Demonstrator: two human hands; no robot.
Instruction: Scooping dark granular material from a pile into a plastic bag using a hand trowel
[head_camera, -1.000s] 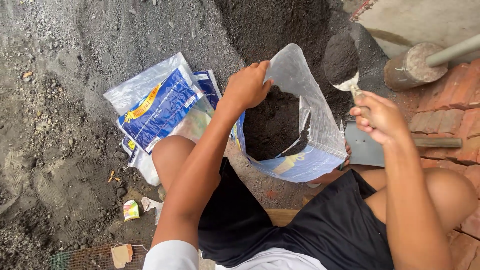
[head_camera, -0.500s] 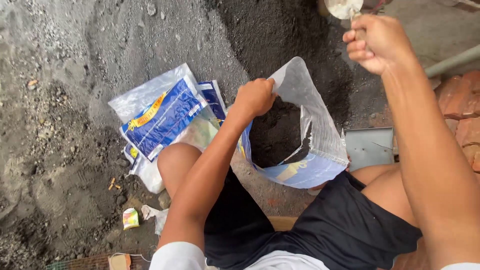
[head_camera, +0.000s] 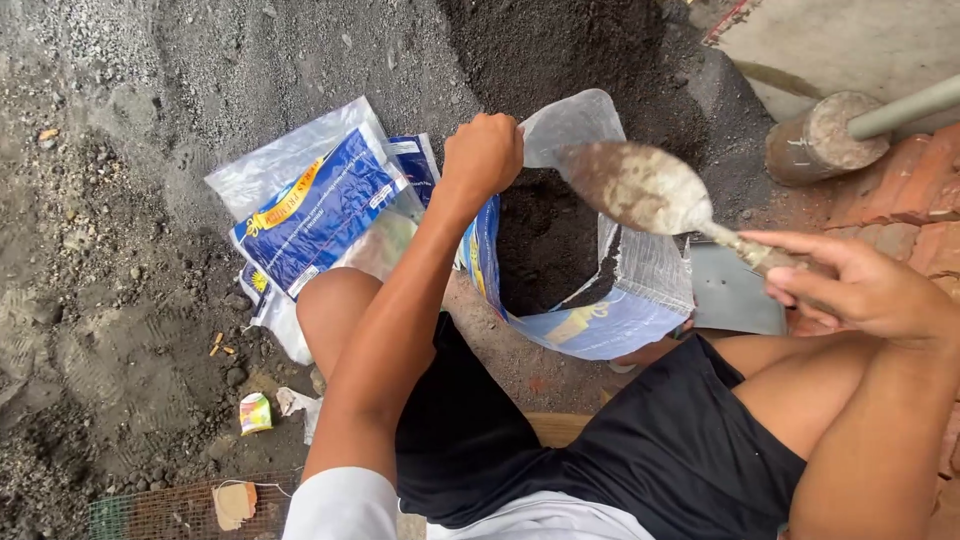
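Observation:
My left hand (head_camera: 483, 150) grips the near rim of an open blue and white plastic sack (head_camera: 600, 320) that stands between my knees and is partly filled with dark soil (head_camera: 545, 245). My right hand (head_camera: 865, 290) holds the handle of a dirty metal trowel (head_camera: 640, 188). The trowel's blade hovers over the sack's mouth, turned flat with only a film of dirt on it. I am squatting in black shorts.
A pile of dark soil (head_camera: 560, 50) rises behind the sack. Several flat empty blue and white sacks (head_camera: 320, 205) lie on the ground to the left. A round tamper with a pole (head_camera: 825, 135) and red bricks (head_camera: 910, 190) sit at right. Litter scraps (head_camera: 255, 412) lie near my foot.
My right hand swung from the soil pile at the top back down to the right. The trowel blade now hangs over the sack's mouth. My left hand kept its hold on the rim.

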